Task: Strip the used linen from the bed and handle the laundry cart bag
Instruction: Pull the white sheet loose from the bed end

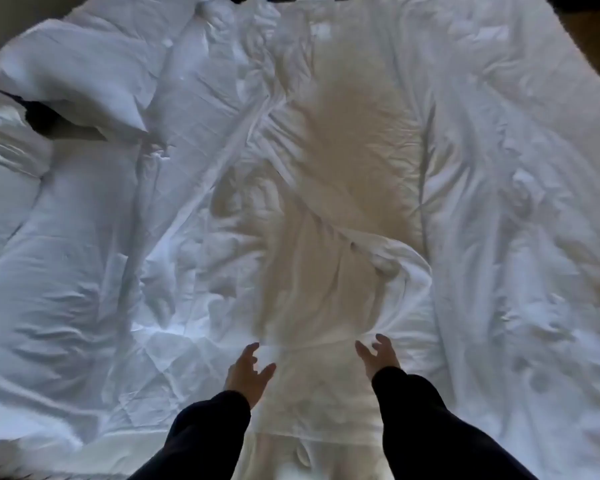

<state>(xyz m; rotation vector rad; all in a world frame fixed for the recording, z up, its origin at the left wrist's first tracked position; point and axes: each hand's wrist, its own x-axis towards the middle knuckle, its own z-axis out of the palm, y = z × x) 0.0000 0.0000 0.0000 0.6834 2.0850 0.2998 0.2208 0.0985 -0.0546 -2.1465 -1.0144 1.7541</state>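
Below, rumpled white linen covers the bed in soft creases and ridges, with a puffy pillow at the far left corner. Near the closer edge, the left hand and right hand, in dark sleeves, hover apart with fingers spread, gripping nothing. Flatter sheet lies between them.

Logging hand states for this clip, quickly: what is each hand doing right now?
Left hand: open, fingers spread over the white sheet, holding nothing.
Right hand: open, fingers spread, holding nothing.
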